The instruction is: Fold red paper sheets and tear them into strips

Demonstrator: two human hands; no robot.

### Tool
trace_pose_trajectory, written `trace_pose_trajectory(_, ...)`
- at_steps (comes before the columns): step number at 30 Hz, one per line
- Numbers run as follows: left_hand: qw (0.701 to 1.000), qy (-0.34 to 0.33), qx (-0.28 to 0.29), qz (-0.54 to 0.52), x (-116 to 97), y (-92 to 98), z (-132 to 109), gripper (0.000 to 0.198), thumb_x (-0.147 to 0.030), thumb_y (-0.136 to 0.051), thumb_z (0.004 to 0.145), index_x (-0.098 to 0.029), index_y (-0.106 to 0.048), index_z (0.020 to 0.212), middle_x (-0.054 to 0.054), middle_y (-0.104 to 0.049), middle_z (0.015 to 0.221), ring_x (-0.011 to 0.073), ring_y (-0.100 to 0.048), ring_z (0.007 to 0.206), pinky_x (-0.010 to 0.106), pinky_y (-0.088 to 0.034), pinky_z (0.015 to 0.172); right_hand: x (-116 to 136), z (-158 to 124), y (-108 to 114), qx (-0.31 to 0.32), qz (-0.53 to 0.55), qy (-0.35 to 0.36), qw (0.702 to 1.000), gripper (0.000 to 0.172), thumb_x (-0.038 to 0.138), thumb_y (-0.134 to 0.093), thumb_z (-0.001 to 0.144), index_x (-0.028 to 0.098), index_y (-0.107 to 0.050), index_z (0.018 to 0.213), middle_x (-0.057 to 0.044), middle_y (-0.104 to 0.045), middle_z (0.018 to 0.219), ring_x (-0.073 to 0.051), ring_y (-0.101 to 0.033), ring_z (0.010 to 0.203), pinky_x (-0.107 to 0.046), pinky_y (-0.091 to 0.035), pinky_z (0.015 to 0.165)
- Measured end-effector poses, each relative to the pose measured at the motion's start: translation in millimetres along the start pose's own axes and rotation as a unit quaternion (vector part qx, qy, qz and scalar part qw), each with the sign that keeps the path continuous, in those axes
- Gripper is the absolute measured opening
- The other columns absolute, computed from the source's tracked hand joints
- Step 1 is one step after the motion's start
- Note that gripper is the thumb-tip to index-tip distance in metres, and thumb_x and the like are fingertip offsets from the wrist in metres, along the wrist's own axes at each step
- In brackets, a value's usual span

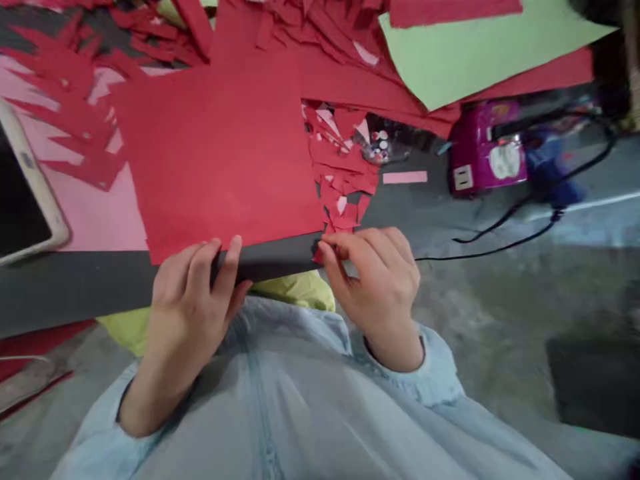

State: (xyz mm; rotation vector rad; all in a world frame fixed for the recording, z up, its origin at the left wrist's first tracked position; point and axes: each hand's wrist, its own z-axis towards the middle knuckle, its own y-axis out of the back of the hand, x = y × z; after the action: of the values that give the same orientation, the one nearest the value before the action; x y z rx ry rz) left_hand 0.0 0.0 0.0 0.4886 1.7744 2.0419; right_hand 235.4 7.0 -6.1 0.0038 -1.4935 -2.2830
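Note:
A large red paper sheet (225, 153) lies flat on the dark table in front of me. My left hand (197, 287) rests at its lower edge, fingers apart, with fingertips touching the paper and the thumb by the table edge. Just off the sheet's lower right corner, my right hand (375, 273) is closed in a pinch. A small bit of red and something dark show at its fingertips, too small to make out. Torn red paper scraps (345, 173) lie right of the sheet, reaching down close to the right hand.
Pink paper (95, 223) and cut red pieces (70, 100) lie left, beside a white-framed device (43, 177). Green paper (475, 53) and more red strips (320, 33) lie at the back. A purple box (487, 150), a black cord (480, 255) and a pink strip (405, 177) are at right.

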Motion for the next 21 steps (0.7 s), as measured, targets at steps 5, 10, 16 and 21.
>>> trace_pose_trajectory(5,1.0,0.009,-0.011,0.018,-7,0.4,-2,0.051,-0.037,-0.057,0.092,-0.014,-0.052,0.137,0.017,-0.063,0.121,0.0306,-0.06,0.112,0.044,-0.048,0.096,14,24,-7,0.037,-0.014,0.004,0.999,0.019,0.024,-0.056,0.093,0.017,-0.069,0.104,-0.007,-0.069,0.09,-0.021,-0.057,0.083,-0.035,-0.046,0.079)
trace_pose_trajectory(10,1.0,0.008,-0.025,-0.001,-9,-2.6,-10,0.046,-0.032,-0.058,0.092,-0.012,-0.054,0.133,0.018,-0.063,0.127,0.0307,-0.058,0.119,0.044,-0.047,0.102,33,43,-15,0.12,-0.011,0.041,0.992,0.03,0.023,-0.049,0.096,0.017,-0.063,0.122,-0.01,-0.067,0.118,-0.025,-0.057,0.105,-0.04,-0.043,0.092)
trace_pose_trajectory(16,0.998,-0.011,-0.025,-0.06,-8,-4.2,-21,0.046,-0.025,-0.058,0.092,-0.008,-0.051,0.134,0.02,-0.06,0.13,0.0326,-0.052,0.129,0.047,-0.046,0.106,39,47,-20,0.148,-0.036,0.062,0.986,0.025,0.027,-0.052,0.095,0.017,-0.066,0.113,-0.01,-0.067,0.108,-0.026,-0.057,0.097,-0.04,-0.043,0.086)
trace_pose_trajectory(21,0.998,0.011,-0.045,-0.052,0,-3.4,-29,0.045,-0.025,-0.06,0.091,-0.008,-0.054,0.132,0.017,-0.063,0.127,0.0319,-0.055,0.126,0.046,-0.046,0.106,38,48,-20,0.162,-0.037,0.059,0.984,0.022,0.029,-0.054,0.093,0.018,-0.067,0.106,-0.011,-0.064,0.1,-0.026,-0.055,0.09,-0.041,-0.043,0.079)
